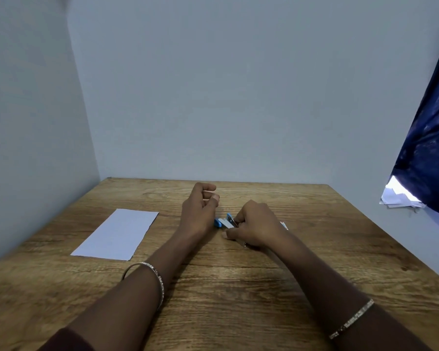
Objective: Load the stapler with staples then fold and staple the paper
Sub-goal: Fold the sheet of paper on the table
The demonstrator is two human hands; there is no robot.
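A small blue stapler (224, 221) lies on the wooden table (238, 287) near its middle, partly hidden between my two hands. My right hand (255, 224) grips the stapler's right end with curled fingers, and a metal piece shows under its palm. My left hand (200, 206) hovers just left of the stapler, fingers loosely curled, thumb near the forefinger, holding nothing that I can see. A white sheet of paper (117, 234) lies flat to the left. A bit of a small box (284, 225) peeks out behind my right hand.
Grey walls close off the table at the back and left. A dark blue curtain (428, 148) hangs at the right, with a stack of white papers (398, 198) below it. Bare wood lies in front of my forearms.
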